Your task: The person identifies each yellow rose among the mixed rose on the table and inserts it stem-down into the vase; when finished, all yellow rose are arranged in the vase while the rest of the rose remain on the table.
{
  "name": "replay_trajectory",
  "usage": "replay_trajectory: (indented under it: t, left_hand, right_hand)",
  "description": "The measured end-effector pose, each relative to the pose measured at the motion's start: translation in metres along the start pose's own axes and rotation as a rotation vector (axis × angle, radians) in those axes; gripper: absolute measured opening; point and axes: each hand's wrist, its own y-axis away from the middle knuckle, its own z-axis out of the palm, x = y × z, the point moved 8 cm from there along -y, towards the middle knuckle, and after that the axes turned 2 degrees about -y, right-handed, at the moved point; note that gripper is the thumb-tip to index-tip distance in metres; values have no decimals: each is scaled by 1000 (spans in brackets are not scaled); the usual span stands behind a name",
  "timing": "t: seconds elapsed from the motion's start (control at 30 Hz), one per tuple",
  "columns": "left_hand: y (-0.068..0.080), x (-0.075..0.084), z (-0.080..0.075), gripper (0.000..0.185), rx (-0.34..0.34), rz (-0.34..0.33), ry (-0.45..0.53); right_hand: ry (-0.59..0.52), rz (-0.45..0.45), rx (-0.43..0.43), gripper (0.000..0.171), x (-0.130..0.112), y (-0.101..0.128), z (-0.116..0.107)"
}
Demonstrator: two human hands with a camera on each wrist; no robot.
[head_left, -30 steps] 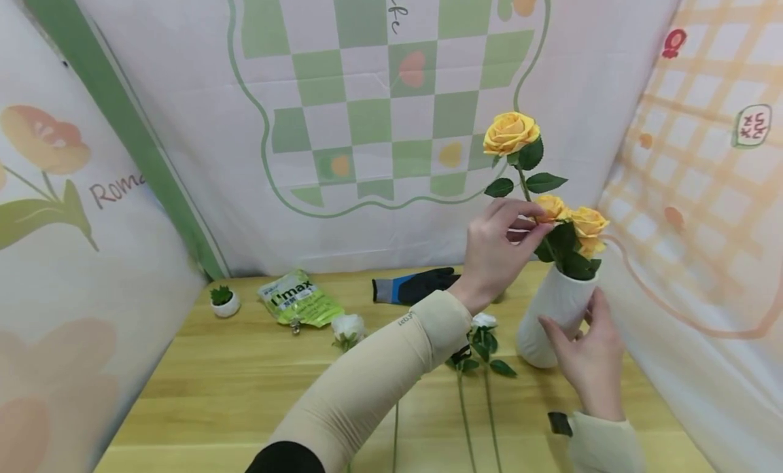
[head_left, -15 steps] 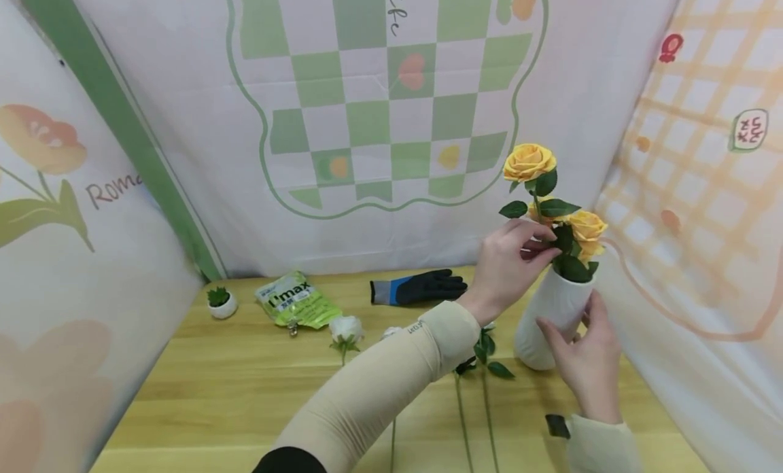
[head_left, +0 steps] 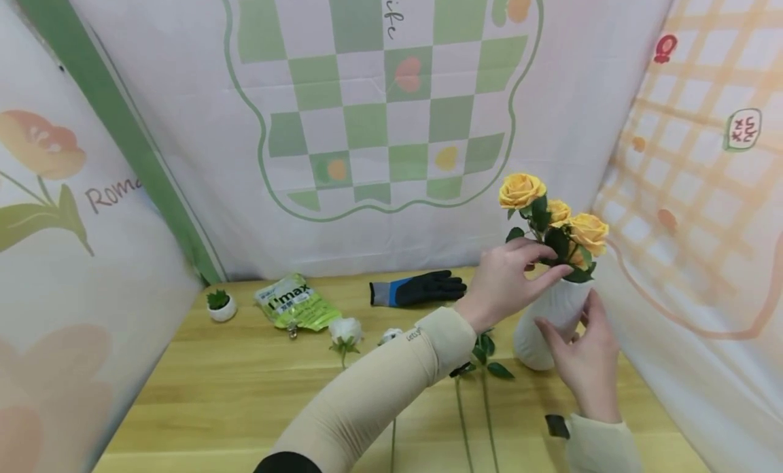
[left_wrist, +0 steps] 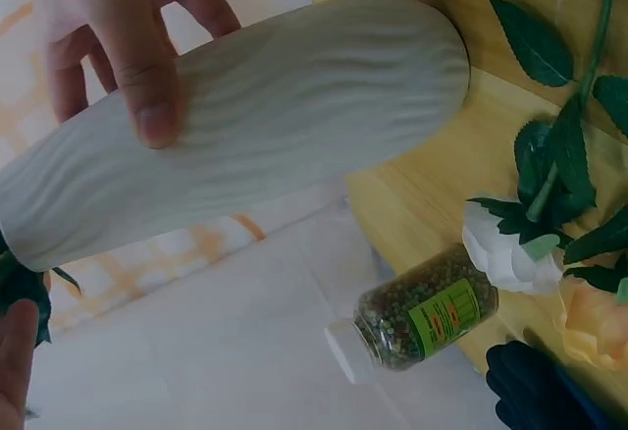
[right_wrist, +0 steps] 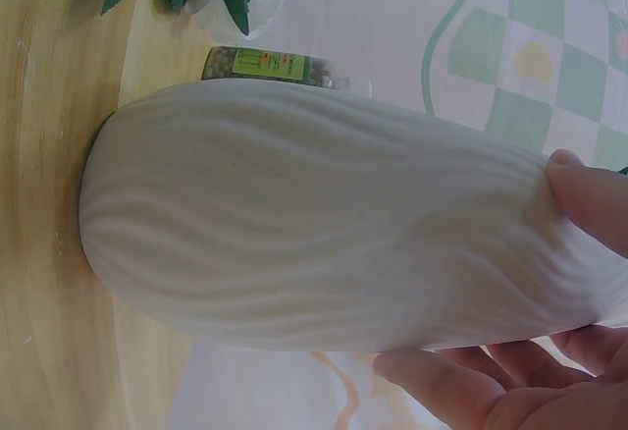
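My left hand is at the mouth of a white ribbed vase, its thumb and fingers about the stem and leaves of a yellow rose; its fingertips are partly hidden among leaves. That bloom leans left, above other yellow roses standing in the vase. Around the vase's side, my right hand grips with the thumb in front and the fingers behind. The vase tilts a little, its base on the table. In the left wrist view, a finger touches dark leaves by the rim.
White roses and long green stems lie on the wooden table. Behind them are a black and blue glove, a green pouch and a small potted plant. A bottle of pellets lies near the vase.
The tall yellow rose has gone lower into the vase, first rightward, then slightly left. My left hand has moved down with it to the rim. My right hand keeps its hold on the vase.
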Motion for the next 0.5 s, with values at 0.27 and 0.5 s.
replay_trajectory:
  t: [0.27,0.5]
  left_hand:
    - [8,5,21,29,-170,26,-108]
    - [7,-3,10,22,-91,-56,-19]
  right_hand:
    - [-4,-10,5,92,1,1,-1]
    - [6,6,-7,94,2,-1,1]
